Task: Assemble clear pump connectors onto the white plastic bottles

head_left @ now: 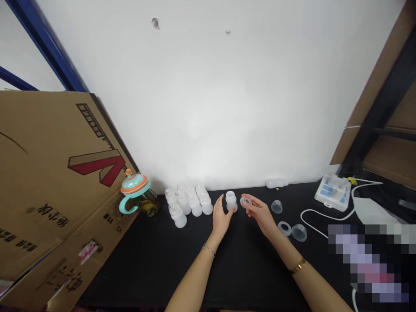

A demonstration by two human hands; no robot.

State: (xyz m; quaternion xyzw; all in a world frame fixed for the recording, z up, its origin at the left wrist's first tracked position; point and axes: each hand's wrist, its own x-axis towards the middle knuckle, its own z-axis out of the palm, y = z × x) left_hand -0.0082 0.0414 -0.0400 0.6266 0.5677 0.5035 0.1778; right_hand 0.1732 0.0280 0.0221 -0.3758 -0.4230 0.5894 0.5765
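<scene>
On the black table, a small white baby bottle (231, 200) stands upright with its top uncovered. My left hand (221, 217) is at its left side, thumb across the lower front, steadying it. Just to the right, my right hand (258, 211) pinches a clear bottle nipple with its collar (246, 201), held beside the bottle and apart from it. Several white bottles with clear domed caps (195, 204) stand grouped to the left. On the right lie a clear dome cap (277, 206), a translucent ring (284, 228) and a larger clear cap (299, 232).
A teapot-like jug with a turquoise handle (134, 195) stands at the left by a large cardboard box (48, 173). Along the wall lies a white oblong object (276, 183). A white case with blue compartments (333, 192) and a white cable (313, 216) are at the right.
</scene>
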